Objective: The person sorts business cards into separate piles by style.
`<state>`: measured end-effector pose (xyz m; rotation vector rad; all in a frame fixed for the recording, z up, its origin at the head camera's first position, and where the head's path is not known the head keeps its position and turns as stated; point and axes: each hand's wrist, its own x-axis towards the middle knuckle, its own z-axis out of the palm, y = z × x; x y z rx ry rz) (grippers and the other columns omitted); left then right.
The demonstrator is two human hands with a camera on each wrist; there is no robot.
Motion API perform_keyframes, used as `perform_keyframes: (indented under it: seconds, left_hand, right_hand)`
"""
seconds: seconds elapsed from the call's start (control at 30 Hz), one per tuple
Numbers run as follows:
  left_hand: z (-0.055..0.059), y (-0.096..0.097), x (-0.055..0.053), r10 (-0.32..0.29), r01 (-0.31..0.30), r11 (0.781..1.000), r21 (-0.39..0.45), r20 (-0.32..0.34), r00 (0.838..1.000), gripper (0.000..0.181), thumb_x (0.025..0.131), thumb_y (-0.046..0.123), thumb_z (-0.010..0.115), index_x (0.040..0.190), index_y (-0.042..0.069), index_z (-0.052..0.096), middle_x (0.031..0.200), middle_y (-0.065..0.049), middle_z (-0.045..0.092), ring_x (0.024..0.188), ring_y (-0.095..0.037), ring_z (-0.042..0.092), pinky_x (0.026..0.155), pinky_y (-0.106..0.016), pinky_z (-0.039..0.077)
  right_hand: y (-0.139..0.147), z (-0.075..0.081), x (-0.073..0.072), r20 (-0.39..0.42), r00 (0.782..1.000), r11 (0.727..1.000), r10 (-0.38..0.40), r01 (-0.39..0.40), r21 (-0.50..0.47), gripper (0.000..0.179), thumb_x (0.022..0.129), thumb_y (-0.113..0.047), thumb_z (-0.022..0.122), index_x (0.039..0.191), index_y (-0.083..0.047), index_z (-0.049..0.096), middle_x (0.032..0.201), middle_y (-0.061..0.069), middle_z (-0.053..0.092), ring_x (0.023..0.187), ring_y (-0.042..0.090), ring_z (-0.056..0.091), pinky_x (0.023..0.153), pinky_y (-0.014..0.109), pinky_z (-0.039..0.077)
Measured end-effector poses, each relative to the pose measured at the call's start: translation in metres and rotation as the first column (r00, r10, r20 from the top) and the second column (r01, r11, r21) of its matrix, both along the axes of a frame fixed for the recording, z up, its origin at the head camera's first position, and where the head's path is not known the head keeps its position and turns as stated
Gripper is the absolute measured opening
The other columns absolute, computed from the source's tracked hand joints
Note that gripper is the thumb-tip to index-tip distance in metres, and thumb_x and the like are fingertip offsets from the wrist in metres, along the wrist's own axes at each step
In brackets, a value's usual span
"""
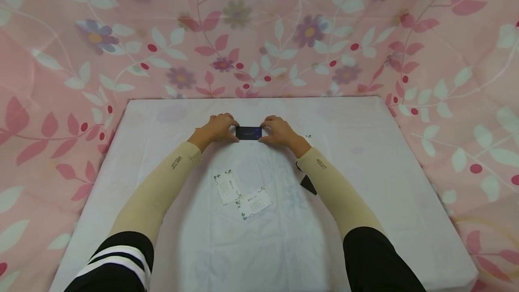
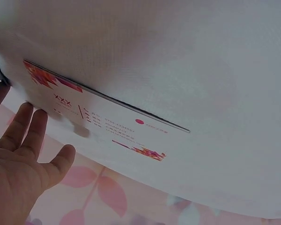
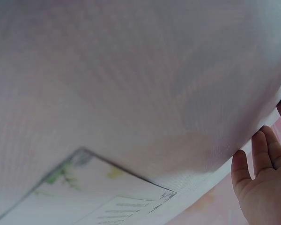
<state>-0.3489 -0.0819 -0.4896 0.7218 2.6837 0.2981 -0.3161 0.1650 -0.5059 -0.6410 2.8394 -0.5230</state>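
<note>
A small black card (image 1: 249, 133) with faint lettering lies near the back of the white table. My left hand (image 1: 219, 128) holds its left edge, thumb at the near corner and a finger at the far one. On the opposite edge, my right hand (image 1: 279, 131) grips it the same way. In the left wrist view, the left hand (image 2: 21, 166) has one fingertip against a dark edge; beside it lies a white card with red-orange patterns (image 2: 98, 110). The right wrist view has the right hand (image 3: 267, 173) at its right border, near a leaf-patterned white card (image 3: 103, 187).
Two white leaf-patterned cards, one on the left (image 1: 227, 187) and one on the right (image 1: 254, 203), lie mid-table, close together. A black piece (image 1: 308, 184) is partly hidden by the right forearm. Pink floral cloth (image 1: 259, 35) hangs behind the table's back edge.
</note>
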Motion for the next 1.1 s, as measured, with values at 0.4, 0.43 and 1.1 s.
perform_keyframes:
  seconds: [0.4,0.43,1.1]
  left_hand:
    - [0.0,0.0,-0.001,-0.007,0.007,1.0,0.002,-0.011,1.0,0.061,0.079,0.042,0.081,0.131,0.014,0.066,0.14,-0.014,0.054,0.13,-0.036,0.047,0.107,-0.063,0.032]
    - [0.0,0.0,0.0,-0.003,0.003,1.0,0.003,-0.007,1.0,0.061,0.079,0.042,0.081,0.13,0.014,0.066,0.14,-0.014,0.054,0.13,-0.036,0.047,0.107,-0.063,0.032]
    - [0.008,0.005,0.016,-0.013,0.019,0.998,0.052,-0.128,0.992,0.083,0.091,0.073,0.044,0.157,0.026,0.027,0.164,-0.016,0.018,0.149,-0.039,0.02,0.117,-0.064,0.015]
  right_hand:
    - [0.001,0.0,-0.001,0.019,0.999,0.999,-0.032,0.032,-0.017,0.054,0.087,-0.04,0.075,0.131,-0.01,0.064,0.141,0.014,0.052,0.13,0.031,0.049,0.112,0.047,0.039]
    - [0.001,0.0,0.0,0.023,0.999,0.999,-0.033,0.033,-0.019,0.054,0.087,-0.04,0.075,0.131,-0.011,0.064,0.141,0.014,0.052,0.13,0.031,0.048,0.112,0.047,0.038]
    - [0.014,0.013,0.008,0.047,0.998,0.998,-0.029,0.032,-0.058,0.085,0.092,-0.06,0.056,0.159,-0.02,0.022,0.166,0.015,0.013,0.15,0.039,0.02,0.119,0.058,0.022]
